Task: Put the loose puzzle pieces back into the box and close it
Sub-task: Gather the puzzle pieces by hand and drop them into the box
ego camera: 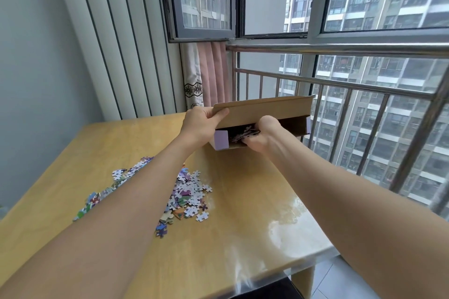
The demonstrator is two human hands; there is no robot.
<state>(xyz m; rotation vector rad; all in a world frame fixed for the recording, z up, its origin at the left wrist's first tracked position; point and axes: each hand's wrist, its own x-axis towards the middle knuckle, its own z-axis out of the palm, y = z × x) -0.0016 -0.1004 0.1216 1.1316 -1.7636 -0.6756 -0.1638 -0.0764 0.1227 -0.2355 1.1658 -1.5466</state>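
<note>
Hands: left hand (pixel 202 119) pinching the cardboard box (pixel 264 116) lid open; right hand (pixel 261 137) clutching puzzle pieces (pixel 245 134) inside. Pieces are handling light, stiff, scatter-prone; scooping handfuls suits.

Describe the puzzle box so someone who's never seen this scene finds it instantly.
Find the wooden table by the window railing. At its far edge sits the box: flat brown cardboard, lilac end flaps, lid propped open. It is the only container there, and both hands are on it.

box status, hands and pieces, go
Left hand holds box flap up. Right hand pushing pieces inside. Loose pile left on table. Nothing in the way.
</note>
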